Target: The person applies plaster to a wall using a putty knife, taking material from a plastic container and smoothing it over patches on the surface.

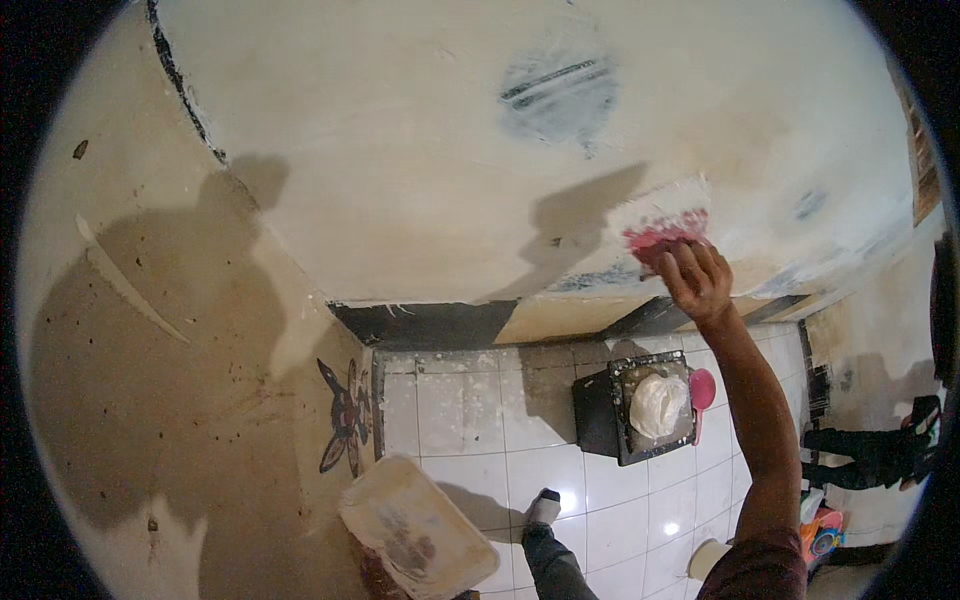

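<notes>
My right hand [693,275] grips a red scraper [660,230] whose white-smeared blade is against the pale wall [420,180], just right of its shadow. A pale plastic tray [415,515], smeared inside, is at the lower left, with maroon cloth [370,570] partly showing beneath it; my left hand cannot be seen. Below the scraper, a black square container [595,410] on the floor has a mound of white paste [658,405] on top and a pink dipper [701,390] beside it. Bluish patches mark the wall.
The tiled floor [465,420] runs along the wall's dark-banded base, with my foot [543,508] on it. A stained side wall [150,400] is at left. At right are dark trousers [845,445], worn or hanging I cannot tell, a pale bucket [705,560] and colourful items [822,530].
</notes>
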Tool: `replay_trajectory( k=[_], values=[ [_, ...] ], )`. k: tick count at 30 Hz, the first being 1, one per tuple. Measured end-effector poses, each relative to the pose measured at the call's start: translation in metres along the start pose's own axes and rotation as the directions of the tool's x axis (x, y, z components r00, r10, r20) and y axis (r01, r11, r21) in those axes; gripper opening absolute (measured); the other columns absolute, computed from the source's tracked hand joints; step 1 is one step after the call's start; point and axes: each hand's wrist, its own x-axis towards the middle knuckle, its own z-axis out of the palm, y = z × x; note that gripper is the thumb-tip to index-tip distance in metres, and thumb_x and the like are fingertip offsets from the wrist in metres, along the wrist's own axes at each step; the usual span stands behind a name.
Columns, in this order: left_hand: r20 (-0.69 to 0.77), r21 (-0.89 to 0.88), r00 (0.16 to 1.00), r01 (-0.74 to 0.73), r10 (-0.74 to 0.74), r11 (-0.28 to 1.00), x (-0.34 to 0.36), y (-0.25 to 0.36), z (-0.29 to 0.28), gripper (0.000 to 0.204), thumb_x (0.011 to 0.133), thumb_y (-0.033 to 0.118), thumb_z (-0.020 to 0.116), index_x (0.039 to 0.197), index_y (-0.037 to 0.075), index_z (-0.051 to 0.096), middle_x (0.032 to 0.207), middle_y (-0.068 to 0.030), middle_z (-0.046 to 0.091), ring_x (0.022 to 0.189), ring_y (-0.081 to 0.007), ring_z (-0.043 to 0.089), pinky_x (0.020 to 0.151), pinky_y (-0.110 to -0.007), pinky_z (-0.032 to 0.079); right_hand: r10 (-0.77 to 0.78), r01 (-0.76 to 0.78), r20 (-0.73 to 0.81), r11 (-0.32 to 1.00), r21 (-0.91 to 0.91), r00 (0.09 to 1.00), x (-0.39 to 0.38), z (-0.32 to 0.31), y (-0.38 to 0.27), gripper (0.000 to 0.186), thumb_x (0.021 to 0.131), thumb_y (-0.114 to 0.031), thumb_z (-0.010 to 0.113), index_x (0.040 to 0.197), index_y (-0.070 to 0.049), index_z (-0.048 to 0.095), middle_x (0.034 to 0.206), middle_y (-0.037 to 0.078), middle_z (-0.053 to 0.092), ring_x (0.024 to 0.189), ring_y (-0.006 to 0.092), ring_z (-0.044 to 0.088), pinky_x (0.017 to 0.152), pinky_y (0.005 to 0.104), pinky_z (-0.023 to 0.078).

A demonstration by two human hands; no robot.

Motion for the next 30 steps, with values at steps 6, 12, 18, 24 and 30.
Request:
replay_trajectory(
  k=[6, 12, 18, 24, 30],
  values=[
    [-0.004, 0.040, 1.000, -0.008, 0.008, 0.999, -0.006, -0.011, 0.015, 0.056, 0.091, 0.031, 0.059, 0.135, 0.002, 0.040, 0.131, -0.0161, 0.047, 0.114, -0.0329, 0.051, 0.093, -0.048, 0.049, -0.142, 0.145, -0.208, 0.989, 0.000, 0.968, 0.188, -0.006, -0.048, 0.034, 0.081, -0.028, 0.060, 0.109, -0.010, 0.064, 0.104, 0.009, 0.061, 0.096, 0.0275, 0.060, 0.087, 0.0390, 0.053],
    [0.006, 0.076, 1.000, 0.003, -0.003, 0.997, -0.009, -0.027, 0.029, 0.055, 0.091, 0.030, 0.059, 0.134, 0.002, 0.040, 0.131, -0.0163, 0.047, 0.114, -0.0329, 0.052, 0.092, -0.048, 0.049, -0.309, 0.309, -0.060, 0.951, 0.004, 0.949, 0.256, 0.003, -0.068, 0.020, 0.071, -0.020, 0.064, 0.086, -0.006, 0.067, 0.085, 0.006, 0.061, 0.080, 0.0201, 0.061, 0.060, 0.0312, 0.052],
    [-0.015, 0.062, 1.000, -0.017, 0.018, 0.998, -0.009, -0.032, 0.028, 0.054, 0.091, 0.030, 0.059, 0.134, 0.001, 0.041, 0.130, -0.0165, 0.047, 0.113, -0.0329, 0.052, 0.092, -0.048, 0.050, -0.189, 0.184, -0.069, 0.981, -0.065, 0.980, 0.154, 0.025, -0.006, 0.037, 0.078, -0.024, 0.059, 0.113, -0.013, 0.062, 0.109, 0.007, 0.063, 0.102, 0.0228, 0.060, 0.086, 0.0377, 0.052],
    [-0.026, 0.039, 0.999, -0.031, 0.032, 0.999, -0.006, -0.024, 0.027, 0.054, 0.091, 0.029, 0.059, 0.134, 0.001, 0.041, 0.130, -0.0168, 0.048, 0.113, -0.0328, 0.052, 0.091, -0.047, 0.050, -0.103, 0.084, -0.124, 0.986, -0.147, 0.987, 0.039, -0.035, 0.087, 0.014, 0.079, -0.017, 0.074, 0.089, -0.014, 0.065, 0.085, 0.002, 0.064, 0.077, 0.0192, 0.063, 0.067, 0.0326, 0.053],
    [-0.039, 0.048, 0.998, -0.056, 0.058, 0.997, -0.009, -0.015, 0.035, 0.053, 0.091, 0.028, 0.059, 0.133, 0.001, 0.041, 0.130, -0.0170, 0.048, 0.112, -0.0328, 0.052, 0.090, -0.047, 0.050, 0.306, -0.385, -0.313, 0.894, -0.231, 0.899, 0.182, -0.067, 0.067, 0.020, 0.084, -0.030, 0.071, 0.078, -0.014, 0.061, 0.068, 0.006, 0.061, 0.056, 0.0218, 0.060, 0.048, 0.0333, 0.046]
  ],
)
